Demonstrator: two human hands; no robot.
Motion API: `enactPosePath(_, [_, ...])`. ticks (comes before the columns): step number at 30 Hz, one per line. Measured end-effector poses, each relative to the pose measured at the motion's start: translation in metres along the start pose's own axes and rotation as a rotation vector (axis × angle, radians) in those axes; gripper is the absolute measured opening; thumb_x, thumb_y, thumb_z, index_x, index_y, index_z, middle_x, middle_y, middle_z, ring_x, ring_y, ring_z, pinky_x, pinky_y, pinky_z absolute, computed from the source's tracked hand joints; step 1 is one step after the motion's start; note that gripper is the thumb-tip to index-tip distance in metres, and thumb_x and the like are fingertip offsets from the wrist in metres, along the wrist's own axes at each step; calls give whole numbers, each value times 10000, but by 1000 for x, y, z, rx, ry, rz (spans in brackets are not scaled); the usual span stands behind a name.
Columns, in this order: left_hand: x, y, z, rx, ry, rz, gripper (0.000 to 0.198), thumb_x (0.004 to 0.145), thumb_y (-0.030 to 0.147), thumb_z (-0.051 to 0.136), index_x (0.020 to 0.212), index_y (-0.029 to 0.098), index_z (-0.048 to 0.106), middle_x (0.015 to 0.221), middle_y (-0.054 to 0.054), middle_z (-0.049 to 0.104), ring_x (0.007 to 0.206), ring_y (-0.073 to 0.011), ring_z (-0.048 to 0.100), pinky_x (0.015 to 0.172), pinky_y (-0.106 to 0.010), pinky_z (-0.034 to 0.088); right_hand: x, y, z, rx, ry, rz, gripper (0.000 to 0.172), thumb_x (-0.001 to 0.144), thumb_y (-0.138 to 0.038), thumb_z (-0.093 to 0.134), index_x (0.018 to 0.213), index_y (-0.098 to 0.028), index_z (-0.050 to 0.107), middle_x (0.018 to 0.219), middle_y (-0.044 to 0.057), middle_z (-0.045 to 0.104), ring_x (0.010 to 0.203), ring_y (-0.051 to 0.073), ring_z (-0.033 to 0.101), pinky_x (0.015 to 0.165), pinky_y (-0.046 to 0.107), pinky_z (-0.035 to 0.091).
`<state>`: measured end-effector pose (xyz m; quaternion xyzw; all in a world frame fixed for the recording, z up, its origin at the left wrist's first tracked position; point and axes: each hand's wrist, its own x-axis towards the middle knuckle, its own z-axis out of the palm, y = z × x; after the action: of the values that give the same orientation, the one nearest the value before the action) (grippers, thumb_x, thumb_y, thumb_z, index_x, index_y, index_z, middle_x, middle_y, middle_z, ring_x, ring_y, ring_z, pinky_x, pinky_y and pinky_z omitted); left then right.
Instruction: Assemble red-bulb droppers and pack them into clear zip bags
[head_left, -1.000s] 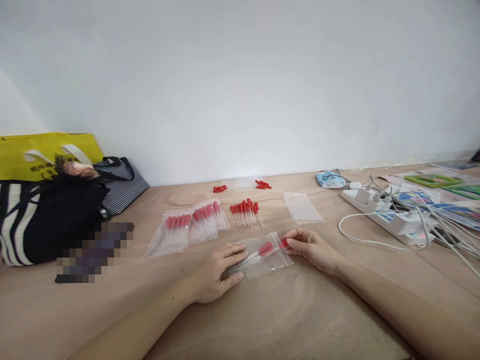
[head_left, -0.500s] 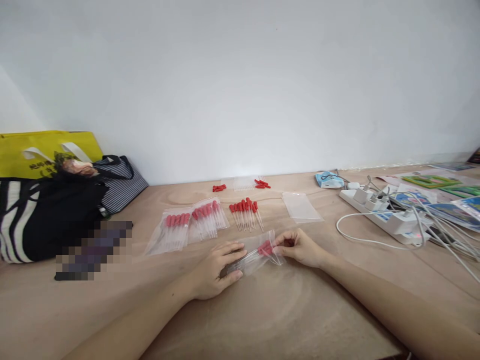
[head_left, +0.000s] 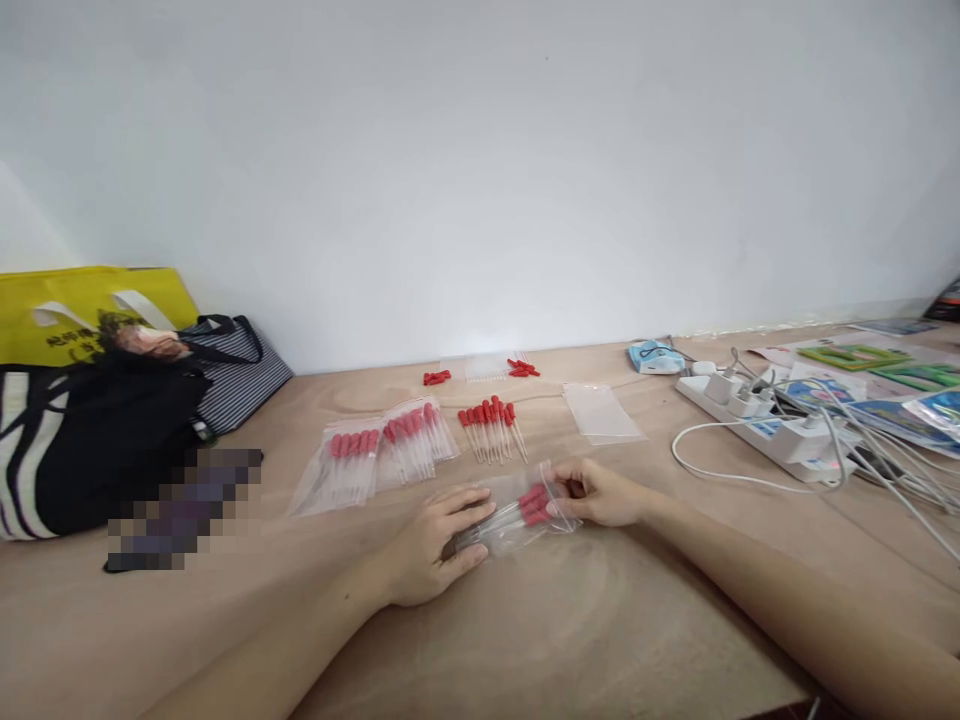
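A clear plastic bag [head_left: 506, 535] with several red-topped droppers [head_left: 534, 503] inside lies on the table between my hands. My left hand [head_left: 435, 545] holds its closed end, thumb below and fingers above. At the mouth of the bag, my right hand [head_left: 589, 492] pinches the edge beside the red bulbs. Beyond the hands is a loose group of red-topped droppers [head_left: 491, 428]. Two filled bags, one farther left [head_left: 341, 470] and one nearer the middle [head_left: 420, 435], overlap slightly. A flat bag without droppers [head_left: 602, 413] rests to the right.
Near the wall are small red bulbs [head_left: 436, 378], more red bulbs [head_left: 523, 368] and clear tubes [head_left: 486, 367]. A power strip [head_left: 772, 440] with cables and a blue mask [head_left: 655, 357] stand right. Bags [head_left: 97, 450] and a pixelated dark object [head_left: 184, 510] lie left.
The droppers in the held bag are more spread out, and the bag lies flatter and wider. My right hand has shifted slightly at its mouth. The view has moved a little.
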<state>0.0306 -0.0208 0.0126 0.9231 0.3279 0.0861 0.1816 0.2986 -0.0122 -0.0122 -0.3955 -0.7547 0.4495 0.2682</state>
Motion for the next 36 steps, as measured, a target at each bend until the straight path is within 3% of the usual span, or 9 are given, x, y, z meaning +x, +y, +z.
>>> enactPosePath(5, [-1,-2,1,-1,1,1,431,825,340,459,1246,253,426,1340,-43,373,1232,-237,313,1007,-436,275,-3,-1,-11,178,-67,41,338,684,-442,589,814,-135,641,803,28,616,708,116,521,669,246,407])
enactPosePath(7, [-1,-2,1,-4,8,12,435,821,338,467,1245,251,427,1337,-45,377,1230,-234,318,1007,-428,278,4,1,-18,192,54,140,305,648,-410,624,777,-134,635,718,10,609,621,95,509,598,222,405])
enactPosePath(11, [-1,-3,1,-13,26,31,432,816,331,476,1238,250,436,1327,-49,393,1219,-240,336,997,-433,289,41,6,-30,43,499,352,168,651,-304,614,661,-140,581,489,-52,476,407,48,373,411,185,306])
enactPosePath(12, [-1,-3,1,-18,30,34,428,817,332,474,1236,251,438,1325,-50,395,1217,-243,338,995,-438,290,53,8,-31,24,543,365,140,661,-278,602,666,-141,576,478,-54,465,401,49,374,408,186,305])
enactPosePath(18, [-2,-3,1,-42,36,40,429,816,331,476,1234,243,443,1328,-55,391,1216,-249,339,995,-445,294,126,17,-30,-38,674,421,116,686,-263,565,694,-155,605,502,-7,517,464,95,447,451,215,324])
enactPosePath(23, [-2,-2,-1,-29,35,43,432,808,324,486,1230,238,452,1312,-57,413,1202,-252,358,987,-445,305,150,24,-28,-23,713,431,115,653,-193,585,547,-158,557,450,4,492,466,104,452,449,220,311])
enactPosePath(29, [-2,-2,-1,-20,10,27,434,816,334,475,1238,239,440,1323,-52,398,1215,-248,339,993,-445,298,125,19,-41,97,780,392,131,684,-199,528,562,-155,514,410,-18,437,371,78,387,387,213,290])
enactPosePath(34, [-2,-3,-1,-26,23,34,427,820,330,472,1239,254,437,1330,-43,389,1220,-244,332,996,-446,292,62,16,-53,201,957,236,212,791,-312,376,922,-177,473,616,-24,516,446,64,452,432,187,378])
enactPosePath(36, [-2,-3,0,-32,33,40,421,817,329,476,1230,256,447,1322,-43,400,1215,-245,338,994,-450,292,35,22,-50,308,1003,147,262,767,-389,412,912,-180,472,609,-29,500,434,69,441,399,189,363])
